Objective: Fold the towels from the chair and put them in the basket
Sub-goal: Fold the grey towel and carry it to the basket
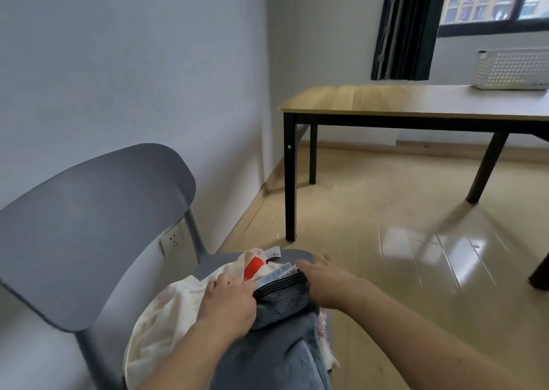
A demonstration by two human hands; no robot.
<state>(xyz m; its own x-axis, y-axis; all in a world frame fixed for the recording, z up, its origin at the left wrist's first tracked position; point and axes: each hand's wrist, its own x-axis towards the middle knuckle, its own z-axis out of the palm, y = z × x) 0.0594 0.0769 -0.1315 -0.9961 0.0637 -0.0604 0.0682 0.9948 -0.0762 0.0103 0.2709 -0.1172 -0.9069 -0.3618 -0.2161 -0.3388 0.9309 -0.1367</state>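
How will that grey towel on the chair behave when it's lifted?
The grey towel will probably go floppy: it already lies in soft folds. Its pile looks thick, so perhaps heavy. Both hands grip its ribbed edge.

My view from the head camera takes in only two forearms and two hands; no torso, shoulders or legs in frame. Left hand: bare, no glove, no ring or watch that I can make out. Right hand: bare too, wrist uncovered, no band or bracelet visible. Both forearms run bare down to the bottom edge of the frame, with no sleeve or cuff anywhere along them. Short sleeves or sleeves pushed up, possibly — I cannot tell which, since the upper arms are out of view. Fingernails too blurred to note
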